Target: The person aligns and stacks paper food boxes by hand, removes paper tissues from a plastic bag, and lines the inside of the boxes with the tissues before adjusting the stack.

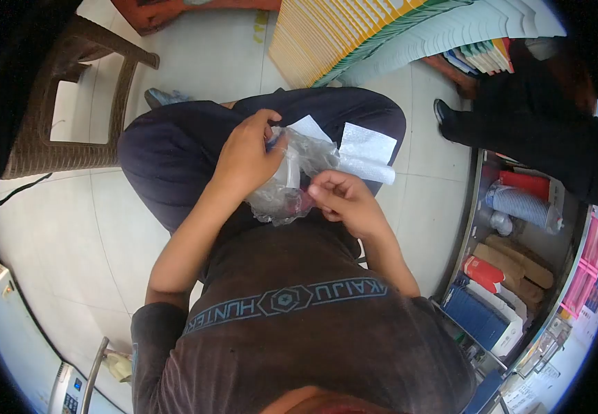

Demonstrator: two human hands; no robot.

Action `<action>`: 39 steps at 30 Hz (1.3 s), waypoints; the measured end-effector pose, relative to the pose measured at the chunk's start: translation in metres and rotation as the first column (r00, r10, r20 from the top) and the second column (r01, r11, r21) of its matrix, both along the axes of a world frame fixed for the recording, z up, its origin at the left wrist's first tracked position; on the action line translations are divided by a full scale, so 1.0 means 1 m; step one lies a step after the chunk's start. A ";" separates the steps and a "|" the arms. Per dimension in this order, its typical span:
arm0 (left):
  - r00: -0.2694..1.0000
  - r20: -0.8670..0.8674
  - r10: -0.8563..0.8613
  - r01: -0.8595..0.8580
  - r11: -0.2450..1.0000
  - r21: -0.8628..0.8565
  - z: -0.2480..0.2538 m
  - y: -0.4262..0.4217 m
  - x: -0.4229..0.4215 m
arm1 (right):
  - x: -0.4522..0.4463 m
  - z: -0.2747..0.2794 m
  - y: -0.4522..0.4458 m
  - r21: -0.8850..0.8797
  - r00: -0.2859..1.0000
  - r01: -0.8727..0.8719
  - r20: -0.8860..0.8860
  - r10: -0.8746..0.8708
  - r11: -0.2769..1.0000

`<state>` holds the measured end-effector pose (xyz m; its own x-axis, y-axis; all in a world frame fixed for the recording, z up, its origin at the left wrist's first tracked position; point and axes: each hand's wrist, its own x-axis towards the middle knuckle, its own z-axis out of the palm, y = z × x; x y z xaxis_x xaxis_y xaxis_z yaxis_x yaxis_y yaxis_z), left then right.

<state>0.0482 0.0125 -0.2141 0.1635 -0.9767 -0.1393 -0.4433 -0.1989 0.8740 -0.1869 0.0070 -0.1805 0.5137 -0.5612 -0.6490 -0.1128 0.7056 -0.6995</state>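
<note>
A crinkled clear plastic bag (316, 155) lies over my lap, with something white showing through it. My left hand (247, 152) is closed around the bag's upper left side, a bit of blue near its fingers. With thumb and fingers pinched, my right hand (347, 200) grips the bag's lower right edge beside a dark red patch (297, 205); whether that patch is inside the bag I cannot tell. White textured sheets (368, 146) rest on my right thigh just beyond the bag, one with a curled edge.
A brown woven chair (78, 155) stands at the left. Stacked yellow-edged books or pads (340, 34) are ahead. To the right, a shelf unit (475, 207) holds boxes and a sleeve of striped cups (520, 205). Another person's dark-clothed leg and black shoe (444, 121) appear at upper right.
</note>
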 end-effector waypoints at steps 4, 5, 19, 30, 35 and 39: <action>0.979 -0.108 -0.175 0.136 0.946 -0.294 0.002 0.005 0.017 | -0.001 0.028 0.001 -0.243 0.996 -0.054 -0.087 0.033 0.968; 0.977 -0.125 -0.175 0.139 0.957 -0.254 0.007 0.005 0.023 | 0.001 0.028 0.004 -0.368 0.977 -0.128 -0.205 0.054 0.921; 0.975 -0.156 -0.160 0.130 0.974 -0.185 0.020 0.009 0.018 | 0.073 -0.025 0.015 -0.582 0.552 -0.738 -0.811 -0.190 0.340; 0.980 -0.007 -0.199 0.186 0.926 -0.327 0.018 0.012 0.039 | 0.021 0.002 0.010 -0.428 0.918 -0.272 -0.384 0.099 0.862; 0.960 0.072 -0.271 0.273 0.841 -0.468 0.055 0.017 0.045 | 0.008 0.052 0.007 -0.379 0.950 -0.152 -0.312 0.029 0.913; 0.928 -0.005 -0.372 0.339 0.851 -0.401 0.091 0.036 0.021 | 0.002 0.059 0.007 -0.434 0.978 -0.045 -0.202 -0.048 0.900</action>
